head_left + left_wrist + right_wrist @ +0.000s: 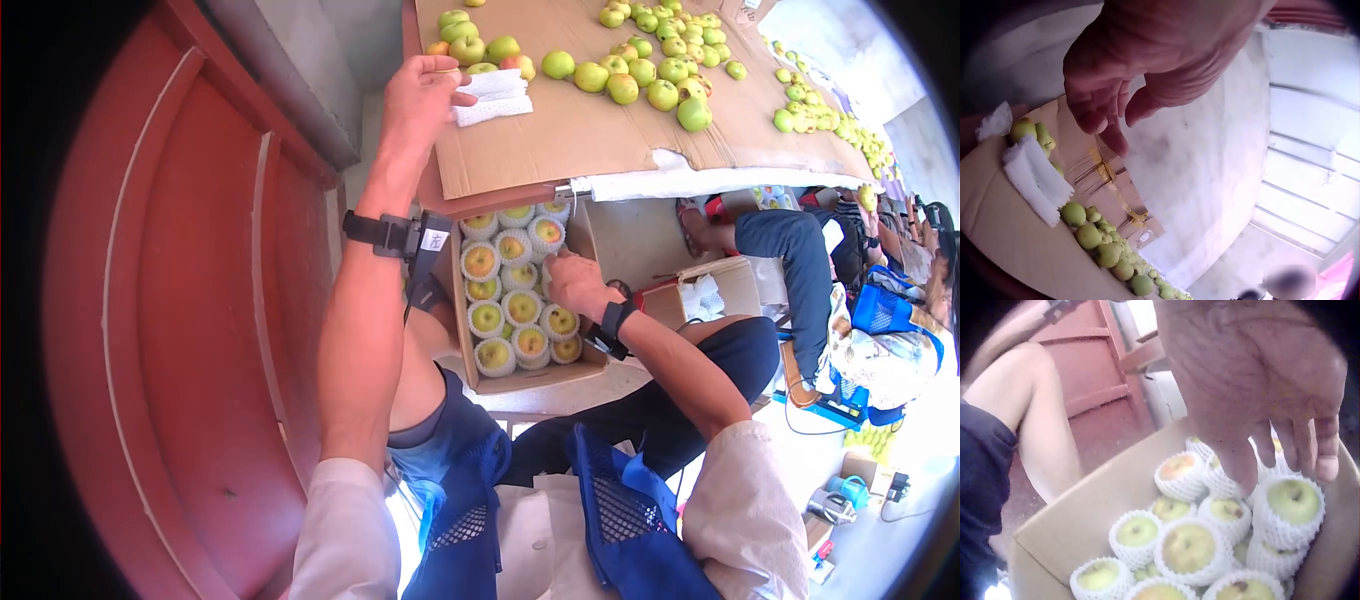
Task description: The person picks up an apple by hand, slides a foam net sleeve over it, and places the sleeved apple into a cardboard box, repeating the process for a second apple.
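Note:
My left hand (425, 98) (1154, 56) is raised over the table's near left corner, fingers loosely bent, with nothing visible between them in the left wrist view. Just beyond it lie flat white foam nets (493, 98) (1035, 178) beside green apples (467, 50). Inside the cardboard box (545, 380) (1060, 531), my right hand (580, 285) (1260, 369) reaches down at the right side, thumb and fingers around a net-wrapped apple (1270, 457), mostly hidden by the fingers. Other apples in white foam nets (521, 307) (1189, 545) sit close together, stalk ends mostly up.
Many loose apples (662, 95) (1109, 255) spread over the cardboard-covered table (560, 150). A red door (225, 300) stands at the left. Right of the box are another open carton (735, 285) and a seated person's leg (795, 260).

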`<state>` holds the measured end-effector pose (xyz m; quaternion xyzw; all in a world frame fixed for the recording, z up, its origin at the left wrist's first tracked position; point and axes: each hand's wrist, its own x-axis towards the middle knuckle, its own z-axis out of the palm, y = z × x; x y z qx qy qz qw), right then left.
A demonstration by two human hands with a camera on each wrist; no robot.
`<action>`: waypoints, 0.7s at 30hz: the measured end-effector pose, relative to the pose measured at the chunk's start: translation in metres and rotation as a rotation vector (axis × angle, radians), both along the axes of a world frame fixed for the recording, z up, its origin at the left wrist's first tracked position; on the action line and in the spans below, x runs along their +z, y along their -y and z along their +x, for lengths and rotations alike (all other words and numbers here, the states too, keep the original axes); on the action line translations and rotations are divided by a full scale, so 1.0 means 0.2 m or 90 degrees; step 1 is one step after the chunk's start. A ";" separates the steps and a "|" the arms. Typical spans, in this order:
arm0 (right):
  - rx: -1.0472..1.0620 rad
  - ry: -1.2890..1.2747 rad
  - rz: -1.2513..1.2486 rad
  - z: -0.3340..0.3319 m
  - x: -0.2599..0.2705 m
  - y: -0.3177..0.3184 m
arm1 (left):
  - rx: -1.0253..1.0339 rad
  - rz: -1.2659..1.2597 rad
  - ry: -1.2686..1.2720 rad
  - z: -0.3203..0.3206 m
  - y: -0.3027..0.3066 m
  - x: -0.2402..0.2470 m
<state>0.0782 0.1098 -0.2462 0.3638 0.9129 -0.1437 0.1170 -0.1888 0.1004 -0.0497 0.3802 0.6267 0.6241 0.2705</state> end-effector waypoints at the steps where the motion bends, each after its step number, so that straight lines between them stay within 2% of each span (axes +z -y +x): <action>1: 0.012 0.024 -0.061 -0.01 0.09 0.00 | -0.009 -0.011 -0.014 -0.04 -0.03 -0.03; 3: 0.020 0.005 -0.080 -0.01 0.27 -0.01 | -0.019 -0.020 -0.033 -0.11 -0.10 -0.12; 5: 0.029 -0.016 -0.098 -0.01 0.42 -0.03 | -0.042 -0.071 -0.141 -0.16 -0.19 -0.25; 6: 0.042 -0.024 -0.094 -0.01 0.49 -0.05 | -0.041 -0.069 -0.146 -0.15 -0.18 -0.26; 8: 0.055 -0.038 -0.090 -0.01 0.60 -0.09 | 0.023 -0.210 -0.382 -0.10 -0.17 -0.28; 9: 0.054 -0.052 -0.100 -0.01 0.65 -0.11 | 0.020 -0.226 -0.430 -0.13 -0.19 -0.35; 13: 0.087 -0.118 -0.116 -0.02 0.71 -0.20 | 0.002 -0.249 -0.510 -0.10 -0.21 -0.41; 15: 0.091 -0.117 -0.115 -0.03 0.72 -0.23 | 0.006 -0.163 -0.618 -0.08 -0.24 -0.44; 16: 0.093 -0.114 -0.113 -0.03 0.73 -0.25 | 0.005 -0.165 -0.620 -0.08 -0.25 -0.45; 21: 0.072 -0.146 -0.126 -0.04 0.71 -0.35 | 0.011 -0.296 -0.686 -0.02 -0.29 -0.42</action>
